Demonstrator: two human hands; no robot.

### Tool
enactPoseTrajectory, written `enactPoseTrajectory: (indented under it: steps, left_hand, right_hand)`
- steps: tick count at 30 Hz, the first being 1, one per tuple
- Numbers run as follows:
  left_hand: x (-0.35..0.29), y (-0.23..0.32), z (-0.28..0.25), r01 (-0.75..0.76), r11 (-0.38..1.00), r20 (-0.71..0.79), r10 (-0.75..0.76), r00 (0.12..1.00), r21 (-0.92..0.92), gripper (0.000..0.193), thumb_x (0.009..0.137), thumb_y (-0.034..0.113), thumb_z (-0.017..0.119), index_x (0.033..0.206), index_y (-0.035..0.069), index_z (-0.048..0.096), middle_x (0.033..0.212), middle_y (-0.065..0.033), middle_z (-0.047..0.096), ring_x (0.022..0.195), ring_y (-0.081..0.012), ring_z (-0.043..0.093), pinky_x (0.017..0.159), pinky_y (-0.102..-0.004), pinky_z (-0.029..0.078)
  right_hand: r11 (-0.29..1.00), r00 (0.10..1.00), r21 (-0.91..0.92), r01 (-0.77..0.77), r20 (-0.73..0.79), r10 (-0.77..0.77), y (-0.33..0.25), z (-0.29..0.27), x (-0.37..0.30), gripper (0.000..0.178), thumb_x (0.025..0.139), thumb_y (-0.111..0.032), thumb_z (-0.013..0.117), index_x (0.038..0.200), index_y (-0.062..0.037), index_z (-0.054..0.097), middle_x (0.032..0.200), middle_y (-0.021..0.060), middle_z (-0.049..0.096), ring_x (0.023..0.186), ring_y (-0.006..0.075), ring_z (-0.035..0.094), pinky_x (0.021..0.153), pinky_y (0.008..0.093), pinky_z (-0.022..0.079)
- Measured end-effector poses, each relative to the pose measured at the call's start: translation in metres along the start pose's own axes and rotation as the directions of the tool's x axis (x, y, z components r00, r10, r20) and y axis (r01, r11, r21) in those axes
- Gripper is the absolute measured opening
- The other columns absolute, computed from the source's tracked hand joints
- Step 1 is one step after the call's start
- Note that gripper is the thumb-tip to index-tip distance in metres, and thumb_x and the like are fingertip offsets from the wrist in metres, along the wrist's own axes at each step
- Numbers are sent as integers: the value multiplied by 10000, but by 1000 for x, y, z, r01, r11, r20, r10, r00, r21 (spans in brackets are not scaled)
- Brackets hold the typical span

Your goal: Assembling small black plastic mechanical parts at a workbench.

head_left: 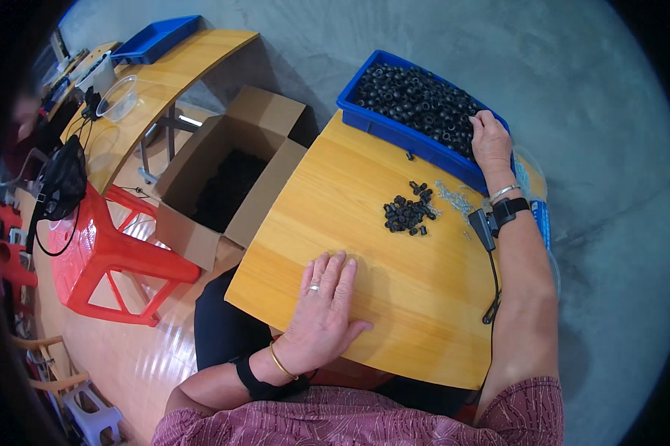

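My left hand lies on the near left part of the wooden table, palm down with its fingers stretched out and nothing in it. At the far right, my right hand is over the edge of a blue tray full of small black ring-like parts. Its fingers are curled together at those parts, and what they hold, if anything, is hidden. Between the hands lies a loose pile of small black parts. Beside it is a scatter of small silvery pieces, too small to name.
An open cardboard box with dark contents stands left of the table. Further left are a red plastic stool and another wooden table bearing a blue tray. A black cable runs beside my right forearm.
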State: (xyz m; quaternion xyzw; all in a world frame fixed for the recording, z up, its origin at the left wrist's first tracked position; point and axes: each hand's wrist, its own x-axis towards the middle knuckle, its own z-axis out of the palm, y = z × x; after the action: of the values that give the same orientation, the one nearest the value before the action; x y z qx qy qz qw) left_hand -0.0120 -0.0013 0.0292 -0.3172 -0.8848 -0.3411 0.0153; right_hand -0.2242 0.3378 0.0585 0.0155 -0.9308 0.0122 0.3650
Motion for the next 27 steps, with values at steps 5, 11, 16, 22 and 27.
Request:
enactPoseTrajectory:
  steps: [5, 11, 16, 22, 27]
  left_hand:
    - [-1, 2, 4, 54, 997, 33, -56, 998, 51, 921, 610, 292, 736, 1258, -123, 231, 1290, -288, 279, 1199, -441, 274, 1014, -481, 202]
    - [0, 4, 6, 47, 992, 19, -49, 999, 113, 956, 634, 396, 703, 1247, -152, 215, 1284, -303, 278, 1210, -440, 259, 1026, -470, 183]
    - [-4, 1, 9, 43, 992, -55, -37, 998, 121, 984, 639, 417, 695, 1241, -173, 189, 1247, -318, 302, 1193, -439, 277, 1017, -475, 194]
    - [0, 2, 15, 31, 994, -130, -17, 991, 101, 994, 628, 422, 703, 1234, -178, 193, 1222, -319, 329, 1182, -440, 291, 1014, -471, 197]
    - [-1, 1, 21, 14, 986, -140, 9, 990, 166, 981, 646, 486, 660, 1228, -171, 223, 1229, -321, 340, 1184, -448, 295, 1007, -487, 194]
  right_hand:
    - [999, 997, 24, 25, -72, -23, 4, -3, 1, 151, 838, -251, 514, 831, -100, 513, 728, 138, 574, 718, 342, 562, 621, 437, 456]
    - [983, 989, 179, -39, -133, 63, -22, -35, 0, 131, 818, -206, 555, 823, -77, 535, 716, 158, 590, 696, 349, 575, 602, 416, 451]
    - [771, 993, 628, -103, 21, 116, -93, -65, -49, 100, 799, -116, 580, 766, -32, 536, 602, 102, 543, 521, 153, 524, 516, 289, 431]
    - [760, 972, 648, -53, 206, -108, -160, -79, -142, 54, 800, -110, 549, 790, -61, 529, 670, 116, 563, 625, 269, 572, 534, 346, 443]
    - [867, 917, 480, 132, 272, -291, -185, -89, -171, 93, 763, -168, 576, 812, -98, 539, 703, 90, 509, 705, 299, 528, 590, 382, 427]
